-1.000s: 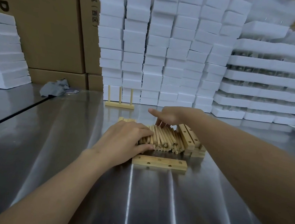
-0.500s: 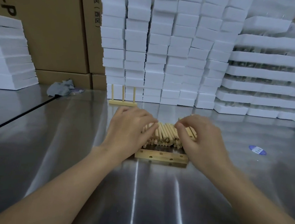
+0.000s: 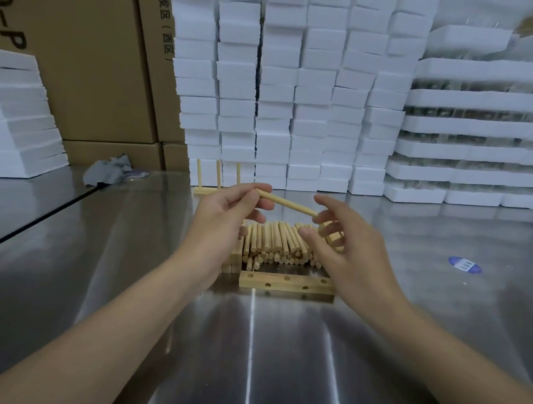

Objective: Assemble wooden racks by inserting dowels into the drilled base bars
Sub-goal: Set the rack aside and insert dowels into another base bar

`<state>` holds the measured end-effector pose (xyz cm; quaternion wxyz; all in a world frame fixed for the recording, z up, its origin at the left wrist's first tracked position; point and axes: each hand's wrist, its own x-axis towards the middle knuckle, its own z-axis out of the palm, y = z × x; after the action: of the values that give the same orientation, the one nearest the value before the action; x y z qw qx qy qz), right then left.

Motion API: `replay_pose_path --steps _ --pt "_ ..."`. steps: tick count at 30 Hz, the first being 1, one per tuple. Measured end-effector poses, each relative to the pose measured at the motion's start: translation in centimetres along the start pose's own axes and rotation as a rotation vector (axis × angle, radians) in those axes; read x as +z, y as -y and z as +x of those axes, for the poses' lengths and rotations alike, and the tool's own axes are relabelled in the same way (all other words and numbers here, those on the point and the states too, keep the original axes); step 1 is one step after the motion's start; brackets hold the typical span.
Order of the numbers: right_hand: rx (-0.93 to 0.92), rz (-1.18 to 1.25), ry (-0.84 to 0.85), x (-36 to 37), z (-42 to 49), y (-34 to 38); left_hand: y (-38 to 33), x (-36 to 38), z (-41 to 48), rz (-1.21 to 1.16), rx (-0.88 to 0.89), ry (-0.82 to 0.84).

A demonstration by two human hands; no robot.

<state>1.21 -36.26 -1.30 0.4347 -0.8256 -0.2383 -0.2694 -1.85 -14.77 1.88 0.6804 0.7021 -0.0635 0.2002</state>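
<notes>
A pile of wooden dowels [image 3: 276, 245] lies on the steel table [image 3: 127, 254]. In front of it sits a drilled base bar [image 3: 287, 282] with several holes. My left hand [image 3: 225, 217] pinches one dowel [image 3: 285, 203] by its left end and holds it lifted above the pile. My right hand [image 3: 347, 249] hovers beside it with loosely curled fingers, its fingertips touching the dowel's right end. More base bars [image 3: 233, 259] are stacked at the pile's left. A finished rack [image 3: 217, 182] with three upright dowels stands behind.
White foam blocks [image 3: 286, 92] are stacked in tall columns along the back. Cardboard boxes [image 3: 88, 60] stand at the back left, with more foam [image 3: 13, 118] beside them. A grey rag [image 3: 108, 170] lies near the boxes. A blue sticker [image 3: 464, 265] marks the table at right.
Both hands have lifted off the dowel pile. My left hand has picked up one dowel and raised it; my right hand has opened and come to its far end.
</notes>
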Motion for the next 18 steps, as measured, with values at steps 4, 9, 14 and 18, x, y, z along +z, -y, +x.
replay_pose_path --steps 4,9,14,18 --pt "-0.120 -0.008 -0.002 0.3 -0.3 0.2 0.7 0.9 -0.6 0.072 0.044 0.116" --pt "-0.096 0.033 -0.044 0.0 0.0 0.0 1.0 0.7 -0.5 0.094 0.089 0.119" --pt "-0.073 0.105 -0.082 -0.5 0.1 0.2 0.6 0.4 -0.4 0.072 0.108 0.100" --pt "-0.016 0.160 -0.133 -0.7 0.3 0.4 0.4 0.1 -0.3 0.073 0.101 0.095"
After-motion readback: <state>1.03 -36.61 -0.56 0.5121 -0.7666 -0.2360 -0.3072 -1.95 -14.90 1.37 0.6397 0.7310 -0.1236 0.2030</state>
